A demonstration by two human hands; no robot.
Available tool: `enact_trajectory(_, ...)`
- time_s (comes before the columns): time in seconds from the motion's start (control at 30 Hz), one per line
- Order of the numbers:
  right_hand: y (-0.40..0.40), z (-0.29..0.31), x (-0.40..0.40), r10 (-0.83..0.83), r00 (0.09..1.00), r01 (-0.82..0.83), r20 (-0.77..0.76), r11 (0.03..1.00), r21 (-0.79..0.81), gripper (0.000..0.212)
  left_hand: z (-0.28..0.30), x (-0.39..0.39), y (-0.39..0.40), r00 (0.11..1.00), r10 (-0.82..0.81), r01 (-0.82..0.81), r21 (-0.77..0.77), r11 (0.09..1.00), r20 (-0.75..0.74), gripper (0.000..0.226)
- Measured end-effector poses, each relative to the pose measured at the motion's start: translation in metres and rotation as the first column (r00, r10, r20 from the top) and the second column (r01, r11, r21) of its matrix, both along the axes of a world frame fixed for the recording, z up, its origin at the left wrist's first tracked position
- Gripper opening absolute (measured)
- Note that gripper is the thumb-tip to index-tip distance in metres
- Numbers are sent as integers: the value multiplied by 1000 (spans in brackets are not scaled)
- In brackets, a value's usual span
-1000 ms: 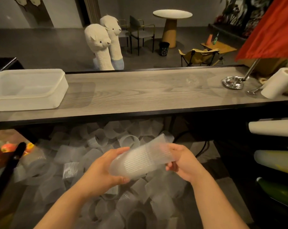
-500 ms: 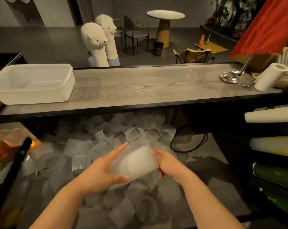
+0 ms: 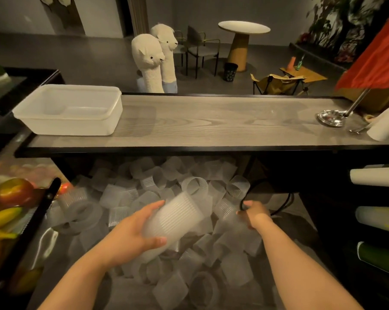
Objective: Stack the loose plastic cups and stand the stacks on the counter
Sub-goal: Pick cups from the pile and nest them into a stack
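My left hand (image 3: 133, 233) grips a short stack of ribbed clear plastic cups (image 3: 177, 218), held on its side with the open end toward the upper right. My right hand (image 3: 255, 214) has left the stack and reaches down to the right, its fingers touching a loose cup (image 3: 232, 220) in the pile. Whether they close round it is unclear. Several loose clear cups (image 3: 153, 186) lie scattered over the floor under the grey wooden counter (image 3: 211, 121).
A white plastic tub (image 3: 70, 108) stands on the counter's left end. At its right end are a metal stand base (image 3: 331, 117) and a paper towel roll (image 3: 385, 121). A fruit tray (image 3: 10, 204) sits at left, rolled items on shelves (image 3: 376, 180) at right. A black cable (image 3: 278, 206) lies near my right hand.
My right hand let go of the stack and moved right and down to the loose cups. The left hand keeps the stack. The view tilted down a little.
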State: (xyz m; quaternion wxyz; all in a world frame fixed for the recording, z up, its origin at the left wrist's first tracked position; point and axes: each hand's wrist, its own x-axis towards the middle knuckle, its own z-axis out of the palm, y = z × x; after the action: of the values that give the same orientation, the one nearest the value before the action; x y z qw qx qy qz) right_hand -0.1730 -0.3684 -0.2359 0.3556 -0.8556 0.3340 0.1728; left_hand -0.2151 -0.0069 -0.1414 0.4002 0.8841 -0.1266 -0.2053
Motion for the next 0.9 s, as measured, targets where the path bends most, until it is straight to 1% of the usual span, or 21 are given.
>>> enact_trajectory(0.1,-8,-8,3,27,999,-26,46,999,-28,36,-1,4,-1,1000,20,-20,7,1000,10,82)
enact_trajectory(0.17,-15,-19,3,-28,996,23,85,998,60,31,-3,6,-3,1000,22,-22,9,1000,8,84)
enact_trajectory(0.23,-18,-20,0,-137,981,113,136,978,176,34,-4,9,-6,1000,10,-11,17,1000,7,84)
enact_trajectory(0.3,-17,-3,-10,-227,952,171,206,951,257,31,-4,12,-11,1000,-11,11,20,1000,3,83)
enact_trajectory(0.4,-16,28,-26,-272,905,178,328,941,288,23,-4,15,-17,999,-45,44,38,998,22,83)
enact_trajectory(0.5,-12,61,-37,-326,822,119,467,900,419,24,-4,18,-26,997,-75,73,38,997,35,80)
enact_trajectory(0.53,-7,71,-39,-334,802,65,495,872,485,24,-4,19,-31,995,-88,86,33,996,41,78)
enact_trajectory(0.6,6,91,-41,-333,782,-81,528,785,615,25,-3,20,-39,992,-117,116,24,993,51,78)
enact_trajectory(0.63,12,100,-43,-320,778,-142,540,749,648,26,-3,21,-43,990,-128,127,19,992,56,79)
enact_trajectory(0.67,17,106,-43,-290,777,-189,559,739,646,26,-3,22,-46,989,-133,132,10,991,59,81)
enact_trajectory(0.7,21,113,-43,-248,779,-222,576,750,623,27,-3,24,-48,990,-133,133,-1,991,57,82)
enact_trajectory(0.8,32,126,-42,-105,786,-277,609,821,499,29,0,28,-48,991,-121,122,-23,992,64,82)
enact_trajectory(0.9,43,131,-41,-15,774,-320,633,853,412,30,2,31,-47,993,-92,94,-12,996,77,83)
